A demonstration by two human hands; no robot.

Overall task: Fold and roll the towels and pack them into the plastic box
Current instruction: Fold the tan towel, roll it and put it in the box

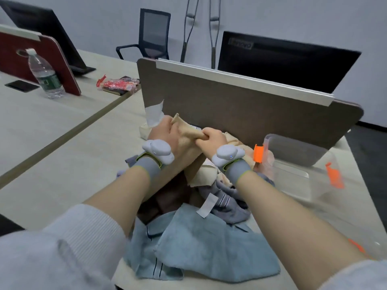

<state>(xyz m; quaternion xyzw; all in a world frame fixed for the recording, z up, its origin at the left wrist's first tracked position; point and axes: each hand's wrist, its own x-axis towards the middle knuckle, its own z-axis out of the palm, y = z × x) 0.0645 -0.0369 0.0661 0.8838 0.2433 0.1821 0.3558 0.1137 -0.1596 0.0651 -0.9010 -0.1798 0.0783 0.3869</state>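
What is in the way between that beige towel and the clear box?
Nothing visible. Both hands, left and right, grip the beige towel above the pile; the box sits open to its right, with only desk between.

We see towels [201, 245] heaped on the surface [69, 164], the box [301, 166] to their right, a divider [240, 107] behind.

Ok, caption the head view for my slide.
Both hands grip a beige towel above the towel pile beside the clear plastic box.

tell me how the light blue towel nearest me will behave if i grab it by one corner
The light blue towel lies crumpled in soft folds, so it is probably floppy and would drape rather than hold shape. It looks thin, so likely light. Unlikely to roll or slip.
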